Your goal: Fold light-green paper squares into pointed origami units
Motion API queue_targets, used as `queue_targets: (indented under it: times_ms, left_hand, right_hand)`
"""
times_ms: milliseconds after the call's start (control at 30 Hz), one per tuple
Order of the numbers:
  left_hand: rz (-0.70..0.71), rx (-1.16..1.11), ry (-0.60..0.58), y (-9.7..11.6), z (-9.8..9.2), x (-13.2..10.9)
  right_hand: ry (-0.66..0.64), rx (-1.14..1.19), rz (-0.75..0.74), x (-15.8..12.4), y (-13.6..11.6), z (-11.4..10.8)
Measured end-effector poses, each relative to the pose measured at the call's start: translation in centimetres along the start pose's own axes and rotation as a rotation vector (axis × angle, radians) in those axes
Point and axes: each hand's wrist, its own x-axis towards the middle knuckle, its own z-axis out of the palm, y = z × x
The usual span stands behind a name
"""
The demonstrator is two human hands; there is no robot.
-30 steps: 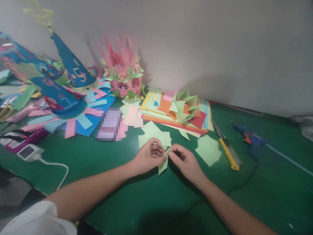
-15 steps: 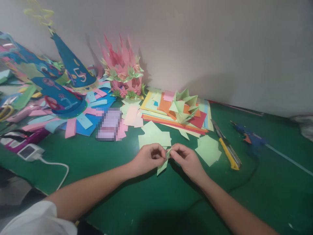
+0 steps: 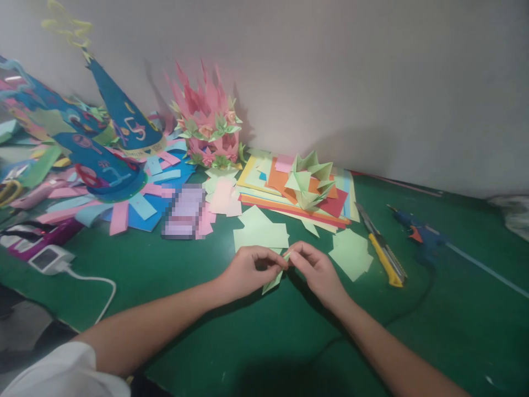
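Pale green folded paper piece [image 3: 273,280] sits at the centre of what I see, held just above the dark green desk [image 3: 165,286], near its front middle. I see the left hand [image 3: 248,270] curled, with thumb and fingertips pressed together on the upper end of the paper piece. The right hand [image 3: 316,269] meets it from the other side and pinches the same upper tip, so the two sets of fingertips nearly touch. The lower point of the paper piece hangs down and to the left, below the left hand; I cannot tell whether it touches the desk.

Just behind the hands lie loose light green paper squares [image 3: 260,231], and a second small pile of green squares [image 3: 351,253] lies to the right of the right hand. Further back is a flat stack of coloured paper sheets [image 3: 256,184] with a spiky green origami flower [image 3: 309,179] on top. Right of the stack lie a yellow-handled utility knife [image 3: 384,251] and, beyond it, a blue hot glue gun [image 3: 419,231]. Against the wall stand a pink paper crown trimmed with small green flowers [image 3: 209,124] and a tall blue paper cone [image 3: 124,116]. At far left a white plug adapter [image 3: 52,257] rests on the desk with its cable.
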Motion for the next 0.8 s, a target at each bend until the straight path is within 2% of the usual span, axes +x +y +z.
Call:
queue_targets:
  times_ms: [133,300,567,667,800]
  left_hand:
    - [-0.060,-0.069,-0.027,0.1,0.0,0.1]
    - [-0.121,-0.176,-0.043,1.0,0.2,0.5]
    - [-0.106,-0.308,-0.099,0.7,0.4,0.6]
    - [-0.109,-0.387,-0.085,0.6,0.3,0.6]
    - [-0.089,-0.507,-0.005,0.5,0.0,1.0]
  right_hand:
    - [0.025,-0.026,0.041,0.0,-0.1,0.2]
    - [0.061,0.062,0.074,0.0,-0.1,0.4]
    - [0.060,0.116,0.102,0.1,0.6,0.3]
    - [0.030,0.118,0.081,0.1,0.5,0.1]
    - [0.007,0.079,-0.007,0.1,0.3,-0.2]
